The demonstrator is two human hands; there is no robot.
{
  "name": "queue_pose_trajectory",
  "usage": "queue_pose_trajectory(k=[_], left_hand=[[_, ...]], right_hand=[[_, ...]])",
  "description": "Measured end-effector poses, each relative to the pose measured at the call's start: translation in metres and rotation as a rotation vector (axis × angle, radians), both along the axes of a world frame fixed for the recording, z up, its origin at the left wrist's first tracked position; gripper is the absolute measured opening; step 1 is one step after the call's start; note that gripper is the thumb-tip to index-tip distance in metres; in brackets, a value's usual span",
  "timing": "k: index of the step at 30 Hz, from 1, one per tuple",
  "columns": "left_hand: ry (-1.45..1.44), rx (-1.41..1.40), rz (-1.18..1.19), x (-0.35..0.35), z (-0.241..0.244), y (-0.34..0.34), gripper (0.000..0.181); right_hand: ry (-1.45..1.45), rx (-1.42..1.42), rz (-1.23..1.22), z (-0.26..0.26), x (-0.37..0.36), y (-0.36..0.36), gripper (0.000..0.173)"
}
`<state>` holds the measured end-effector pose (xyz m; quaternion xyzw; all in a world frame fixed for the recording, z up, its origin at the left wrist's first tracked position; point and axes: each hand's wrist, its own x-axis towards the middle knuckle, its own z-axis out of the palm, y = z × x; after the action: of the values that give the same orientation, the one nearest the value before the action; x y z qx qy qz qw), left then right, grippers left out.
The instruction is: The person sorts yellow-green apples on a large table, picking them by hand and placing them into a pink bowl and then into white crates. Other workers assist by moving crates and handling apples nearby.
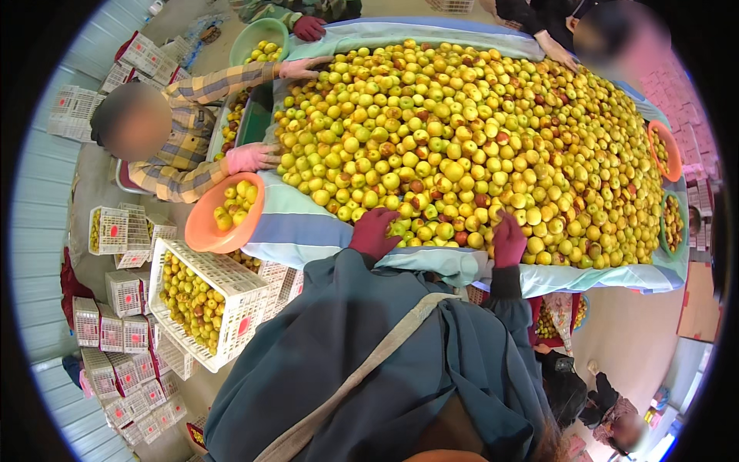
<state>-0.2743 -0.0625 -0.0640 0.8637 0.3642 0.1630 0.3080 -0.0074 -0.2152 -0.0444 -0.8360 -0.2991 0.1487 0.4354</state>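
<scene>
A broad heap of yellow-green and brown-blotched jujube fruits [439, 138] covers a table draped in striped cloth [300, 225]. My left hand [374, 233], in a dark red glove, rests at the near edge of the heap with its fingers bent round a green fruit [396, 230]. To its right, my right hand [508, 239], gloved alike, reaches into the near edge with its fingertips close together among the fruits. Whether those fingertips hold a fruit cannot be told. Both hands stay apart, with several fruits between them.
An orange bowl [252, 222] of fruits and a white plastic crate [254, 289] of fruits stand at the left. A co-worker's pink-gloved hand [251, 158] touches the heap's left side. Beyond are a green bowl [280, 29] and another co-worker's hand [555, 51]. Stacked crates [124, 335] stand lower left.
</scene>
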Motion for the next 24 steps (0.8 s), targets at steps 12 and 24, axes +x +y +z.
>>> queue_pose_trajectory(k=[12, 24], left_hand=[[-0.126, 0.043, 0.134, -0.017, 0.001, -0.009, 0.018], [-0.136, 0.072, 0.166, -0.023, -0.003, -0.012, 0.017]], right_hand=[[-0.459, -0.396, 0.133, -0.015, 0.15, 0.134, 0.036], [-0.405, -0.586, 0.4, 0.0, 0.133, 0.131, 0.058]])
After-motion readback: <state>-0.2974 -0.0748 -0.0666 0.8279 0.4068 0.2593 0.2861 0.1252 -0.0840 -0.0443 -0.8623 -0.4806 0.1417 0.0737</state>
